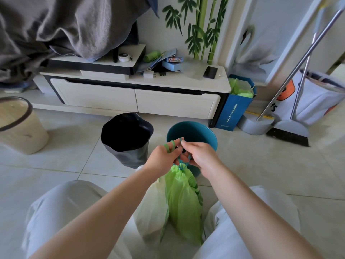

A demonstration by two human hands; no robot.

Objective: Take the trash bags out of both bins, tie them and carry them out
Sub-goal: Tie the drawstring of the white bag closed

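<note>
At far left a beige bin (20, 126) with a dark rim stands on the tiled floor (261, 165); it carries no liner. Above it grey fabric (61, 28) hangs over the left end of the white TV cabinet (134, 98).

Right of the beige bin, a dark bin (127, 141) lined in black stands in front of the cabinet drawers. Just beside it, to the right, stands a teal bin (192, 133), open and without a bag.

The left hand (164, 156) is raised in front of the teal bin. A green drawstring (170, 145) is looped around its fingers (172, 144), which are curled and closed on the string. The right hand (199, 156) sits just beside it, touching; its fingers are pinched together on the same drawstring near the knot.

Directly below both hands hangs the green trash bag (183, 202), its neck gathered shut under the knot. It rests between the person's knees, which are clad in pale trousers. A paler, translucent bag (151, 208) lies against its left side, touching.

On the cabinet top, right of centre, lie boxes and a dark phone (210, 72). At the cabinet's right end stands a blue paper bag (237, 107) holding green plastic. Farther right, a grey dustpan (255, 126) and a broom (289, 131) lean by the wall, with a white printed bag (317, 98) behind them.
</note>
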